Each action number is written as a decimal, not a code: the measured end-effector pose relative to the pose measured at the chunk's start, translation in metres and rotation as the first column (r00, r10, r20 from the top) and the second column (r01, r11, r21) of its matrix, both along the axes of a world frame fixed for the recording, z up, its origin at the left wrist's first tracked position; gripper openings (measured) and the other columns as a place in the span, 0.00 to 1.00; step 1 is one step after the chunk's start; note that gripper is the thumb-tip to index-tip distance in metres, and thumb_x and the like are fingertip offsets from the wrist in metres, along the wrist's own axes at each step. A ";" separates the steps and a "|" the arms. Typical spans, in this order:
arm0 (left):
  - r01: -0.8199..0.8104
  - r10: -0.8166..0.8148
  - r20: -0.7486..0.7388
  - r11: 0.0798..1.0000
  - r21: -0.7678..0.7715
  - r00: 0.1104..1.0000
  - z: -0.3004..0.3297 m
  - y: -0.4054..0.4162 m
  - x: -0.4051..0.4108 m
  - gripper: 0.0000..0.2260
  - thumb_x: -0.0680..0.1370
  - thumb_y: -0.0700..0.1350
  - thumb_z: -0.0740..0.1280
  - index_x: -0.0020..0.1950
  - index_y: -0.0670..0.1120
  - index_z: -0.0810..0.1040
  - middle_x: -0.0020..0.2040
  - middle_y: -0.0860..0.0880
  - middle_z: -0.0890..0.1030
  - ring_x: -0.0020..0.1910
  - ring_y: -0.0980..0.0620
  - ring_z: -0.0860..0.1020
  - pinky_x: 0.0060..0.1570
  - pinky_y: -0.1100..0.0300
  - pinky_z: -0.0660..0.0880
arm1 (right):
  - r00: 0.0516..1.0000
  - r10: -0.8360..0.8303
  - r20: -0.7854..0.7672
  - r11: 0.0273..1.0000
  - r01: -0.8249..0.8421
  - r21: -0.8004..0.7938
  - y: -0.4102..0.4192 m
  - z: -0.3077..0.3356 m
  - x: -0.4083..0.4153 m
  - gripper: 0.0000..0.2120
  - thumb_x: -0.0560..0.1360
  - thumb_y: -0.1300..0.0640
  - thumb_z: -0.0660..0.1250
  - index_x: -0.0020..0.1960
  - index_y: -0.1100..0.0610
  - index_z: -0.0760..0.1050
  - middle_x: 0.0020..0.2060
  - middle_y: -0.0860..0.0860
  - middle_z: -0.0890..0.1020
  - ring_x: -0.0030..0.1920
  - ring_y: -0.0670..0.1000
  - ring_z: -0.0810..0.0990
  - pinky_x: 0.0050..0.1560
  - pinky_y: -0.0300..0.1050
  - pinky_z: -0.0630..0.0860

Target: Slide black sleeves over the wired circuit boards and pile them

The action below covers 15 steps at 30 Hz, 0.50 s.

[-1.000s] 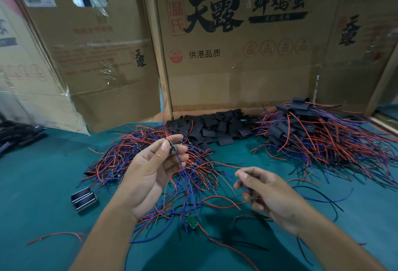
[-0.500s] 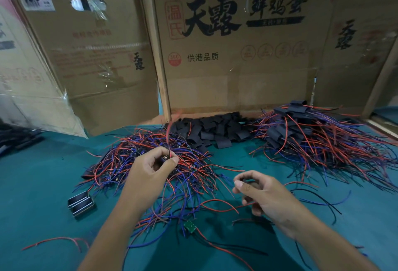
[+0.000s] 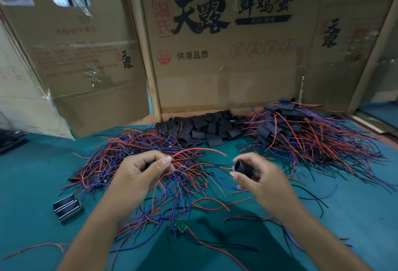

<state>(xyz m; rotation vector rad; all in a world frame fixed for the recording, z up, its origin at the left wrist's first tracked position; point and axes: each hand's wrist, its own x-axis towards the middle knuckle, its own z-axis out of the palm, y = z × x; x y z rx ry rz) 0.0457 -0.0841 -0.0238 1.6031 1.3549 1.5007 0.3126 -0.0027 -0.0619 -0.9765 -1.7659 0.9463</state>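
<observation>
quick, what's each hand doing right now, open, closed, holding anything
Left hand: closed, pinching wires from the unsleeved wire pile.
Right hand: closed, holding a black sleeve with its opening facing the left hand.

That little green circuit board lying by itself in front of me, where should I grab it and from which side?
Pinch the green circuit board by its two bare side edges, coming straight down from above. It lies flat on the table, apart from the tangle, and its wires trail off toward the right, so the left edge is probably freest to reach.
</observation>
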 end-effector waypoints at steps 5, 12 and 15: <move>-0.141 0.147 -0.065 0.985 0.096 0.987 0.004 -0.001 0.004 0.19 0.73 0.62 0.66 0.42 0.47 0.82 0.26 0.53 0.63 0.28 0.50 0.57 0.29 0.52 0.53 | 1.000 -0.012 -0.023 0.986 0.015 0.166 -0.013 0.003 -0.005 0.17 0.68 0.40 0.73 0.51 0.48 0.75 0.36 0.47 0.81 0.32 0.55 0.78 0.38 0.58 0.80; -0.150 0.163 -0.108 0.982 0.116 0.981 0.006 -0.003 0.009 0.14 0.76 0.58 0.66 0.41 0.49 0.82 0.25 0.57 0.65 0.26 0.57 0.58 0.26 0.65 0.57 | 0.997 -0.074 -0.027 0.963 0.078 0.259 -0.024 0.004 -0.014 0.12 0.70 0.46 0.75 0.47 0.49 0.74 0.35 0.45 0.80 0.30 0.48 0.76 0.35 0.51 0.78; -0.107 0.120 -0.124 0.988 0.107 0.985 0.007 -0.005 0.010 0.16 0.75 0.60 0.67 0.41 0.48 0.82 0.25 0.56 0.64 0.27 0.56 0.58 0.26 0.66 0.57 | 0.996 -0.072 -0.061 0.967 0.085 0.241 -0.024 0.004 -0.014 0.14 0.70 0.44 0.74 0.47 0.50 0.74 0.34 0.46 0.80 0.32 0.46 0.77 0.37 0.54 0.80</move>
